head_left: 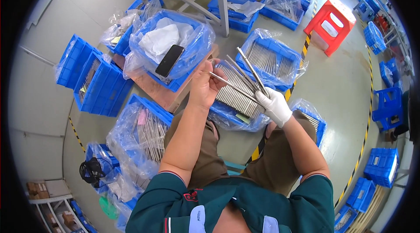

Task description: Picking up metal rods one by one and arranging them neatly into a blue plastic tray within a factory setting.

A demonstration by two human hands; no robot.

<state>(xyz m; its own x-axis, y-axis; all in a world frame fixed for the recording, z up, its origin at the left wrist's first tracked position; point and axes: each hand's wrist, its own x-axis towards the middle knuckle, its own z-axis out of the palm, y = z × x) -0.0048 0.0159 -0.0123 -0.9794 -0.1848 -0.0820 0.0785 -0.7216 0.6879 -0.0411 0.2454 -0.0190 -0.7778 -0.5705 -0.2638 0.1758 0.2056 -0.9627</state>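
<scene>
My right hand (275,107), in a white glove, is closed round several thin metal rods (247,67) that fan out up and to the left. One metal rod (234,86) of the bunch slants toward my bare left hand (206,85). That hand's fingers are curled and pinch the rod's far end. Below the rods lies a blue crate (221,117) lined with clear plastic. A row of similar metal rods (235,101) fills it, with a small yellow-green slip (243,118) on its near side.
Another blue crate of rods (280,82) stands beyond my right hand. To the left, a black phone (169,61) rests on a plastic-lined crate (175,85) on a wooden board (175,101). Loose rods (151,136) lie in a crate by my left elbow. A red stool (321,31) stands far right.
</scene>
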